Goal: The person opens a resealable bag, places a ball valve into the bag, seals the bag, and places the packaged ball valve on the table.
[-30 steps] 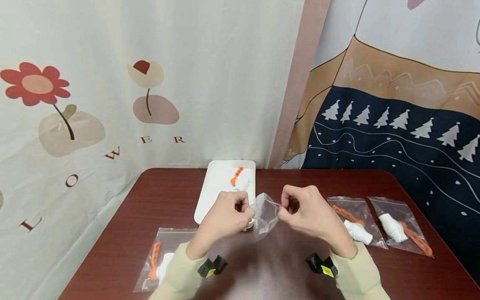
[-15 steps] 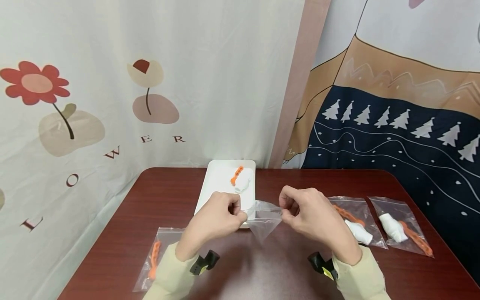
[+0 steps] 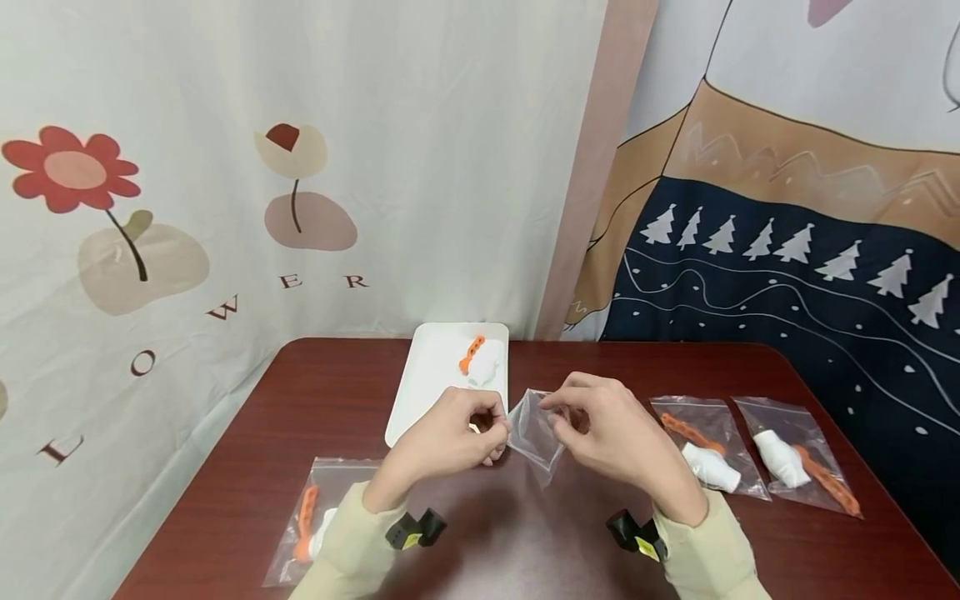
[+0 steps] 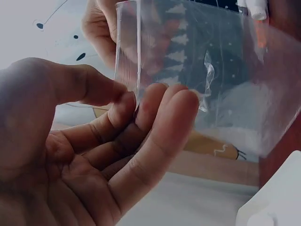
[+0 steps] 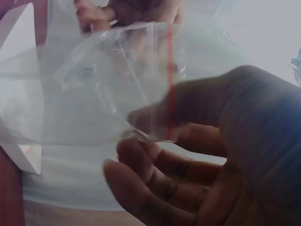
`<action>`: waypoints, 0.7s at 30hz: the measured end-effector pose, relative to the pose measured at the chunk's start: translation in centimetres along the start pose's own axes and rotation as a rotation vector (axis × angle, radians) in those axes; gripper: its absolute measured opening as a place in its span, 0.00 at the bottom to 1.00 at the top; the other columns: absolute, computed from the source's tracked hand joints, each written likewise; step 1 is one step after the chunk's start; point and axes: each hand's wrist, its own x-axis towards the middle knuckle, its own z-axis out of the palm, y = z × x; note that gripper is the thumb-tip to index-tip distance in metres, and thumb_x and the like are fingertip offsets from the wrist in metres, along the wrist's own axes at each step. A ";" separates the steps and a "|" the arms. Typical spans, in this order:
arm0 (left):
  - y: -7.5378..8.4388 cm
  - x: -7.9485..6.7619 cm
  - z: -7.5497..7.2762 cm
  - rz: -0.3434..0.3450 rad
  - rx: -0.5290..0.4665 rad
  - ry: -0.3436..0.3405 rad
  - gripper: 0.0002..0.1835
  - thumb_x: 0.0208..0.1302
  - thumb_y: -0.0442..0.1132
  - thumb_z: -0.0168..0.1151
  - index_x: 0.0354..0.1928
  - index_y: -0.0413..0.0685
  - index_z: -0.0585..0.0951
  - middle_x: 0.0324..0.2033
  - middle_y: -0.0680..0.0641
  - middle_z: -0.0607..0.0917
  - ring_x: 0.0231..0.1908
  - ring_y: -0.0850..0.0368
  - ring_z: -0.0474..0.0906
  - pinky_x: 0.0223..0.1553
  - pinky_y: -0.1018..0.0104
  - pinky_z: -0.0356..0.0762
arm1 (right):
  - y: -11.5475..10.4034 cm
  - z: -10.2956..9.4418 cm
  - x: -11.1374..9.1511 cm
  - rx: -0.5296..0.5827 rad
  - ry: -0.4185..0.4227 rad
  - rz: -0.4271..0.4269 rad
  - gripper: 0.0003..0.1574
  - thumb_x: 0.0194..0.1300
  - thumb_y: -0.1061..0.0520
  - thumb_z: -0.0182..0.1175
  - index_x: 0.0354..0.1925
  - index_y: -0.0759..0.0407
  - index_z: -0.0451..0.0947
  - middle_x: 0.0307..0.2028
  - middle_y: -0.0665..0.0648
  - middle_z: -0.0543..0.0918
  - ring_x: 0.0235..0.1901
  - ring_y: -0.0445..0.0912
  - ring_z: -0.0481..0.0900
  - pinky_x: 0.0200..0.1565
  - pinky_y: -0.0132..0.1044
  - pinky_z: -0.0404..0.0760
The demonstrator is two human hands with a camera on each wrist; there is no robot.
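A clear zip bag (image 3: 536, 433) hangs between my hands above the table, nothing visible inside it. My left hand (image 3: 457, 429) pinches its left edge near the mouth between thumb and index finger, other fingers curled loosely. My right hand (image 3: 600, 425) has thumb and fingertips at the opposite edge, the thumb overlapping the bag in the right wrist view. Beside that thumb, a red line (image 5: 170, 61) runs along the zip strip. Behind the left hand stands a white tray (image 3: 423, 367) with an orange perforated strip (image 3: 471, 354) and a white object (image 3: 483, 367) in it.
Two filled zip bags lie at the right, each with an orange strip (image 3: 828, 479) and a white piece (image 3: 711, 467). Another filled bag (image 3: 288, 533) lies front left, partly under the left sleeve (image 3: 341, 533). Printed curtains (image 3: 450, 167) hang behind the dark red table (image 3: 330, 383).
The bag has shifted and changed shape between the hands. My left hand has gone slightly right, and the right fingers have spread and moved left along the bag.
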 end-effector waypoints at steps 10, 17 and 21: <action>-1.7 1.1 -0.2 0.032 0.035 0.032 0.12 0.70 0.38 0.63 0.25 0.51 0.80 0.22 0.49 0.84 0.24 0.60 0.81 0.30 0.72 0.78 | 0.8 -0.4 -0.1 0.025 -0.077 0.047 0.30 0.52 0.70 0.64 0.56 0.61 0.83 0.34 0.49 0.79 0.24 0.34 0.71 0.25 0.28 0.75; -3.5 2.4 -1.9 -0.078 0.039 0.116 0.11 0.71 0.39 0.62 0.29 0.45 0.82 0.24 0.44 0.85 0.26 0.47 0.84 0.26 0.66 0.81 | 1.3 -0.7 -0.2 0.030 -0.072 0.054 0.33 0.50 0.72 0.60 0.57 0.61 0.81 0.34 0.50 0.79 0.21 0.32 0.69 0.24 0.29 0.73; -4.9 3.9 -3.1 -0.145 0.106 0.168 0.09 0.71 0.40 0.63 0.31 0.47 0.83 0.26 0.46 0.85 0.24 0.57 0.81 0.27 0.65 0.81 | 1.5 -0.9 -0.3 0.033 -0.059 0.062 0.34 0.50 0.73 0.59 0.57 0.60 0.82 0.35 0.50 0.80 0.22 0.33 0.69 0.25 0.29 0.74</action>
